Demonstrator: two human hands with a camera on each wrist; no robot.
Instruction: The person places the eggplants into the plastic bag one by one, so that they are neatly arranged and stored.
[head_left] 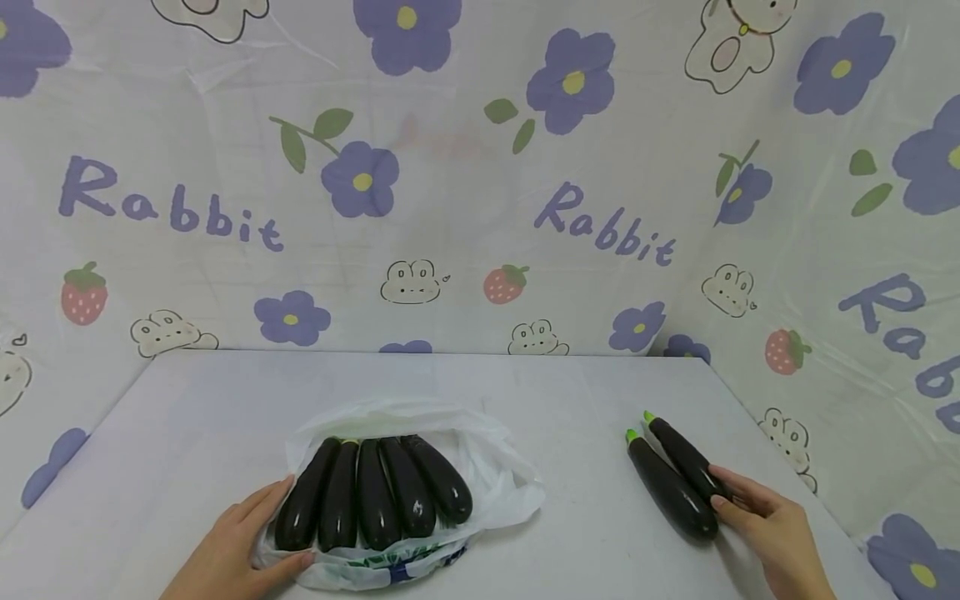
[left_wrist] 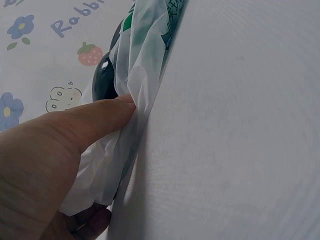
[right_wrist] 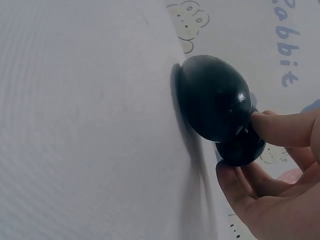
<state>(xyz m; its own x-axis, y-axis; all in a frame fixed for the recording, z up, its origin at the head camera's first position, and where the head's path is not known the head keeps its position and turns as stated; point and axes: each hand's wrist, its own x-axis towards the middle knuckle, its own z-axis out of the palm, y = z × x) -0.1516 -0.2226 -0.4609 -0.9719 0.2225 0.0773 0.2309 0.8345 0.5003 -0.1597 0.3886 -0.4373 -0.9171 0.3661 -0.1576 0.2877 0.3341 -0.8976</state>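
Observation:
Several dark, glossy eggplants (head_left: 377,500) lie side by side in the mouth of a white plastic bag (head_left: 498,475) at left centre. My left hand (head_left: 228,542) grips the bag's near left edge, its thumb over the plastic beside the leftmost eggplant. The left wrist view shows the thumb on the crumpled bag (left_wrist: 142,75), other fingertips underneath. At the right, two eggplants with green stem ends lie together. My right hand (head_left: 776,529) pinches the thinner eggplant (head_left: 686,454) near its rounded end, between thumb and fingers. The thicker eggplant (right_wrist: 215,97) rests against it on the table, its blunt end facing the right wrist camera.
The white table (head_left: 577,467) extends between the bag and the two eggplants. Behind and to the sides hangs a pale cloth (head_left: 450,208) printed with purple flowers, strawberries, rabbits and lettering. The table's right edge (head_left: 780,450) runs close to my right hand.

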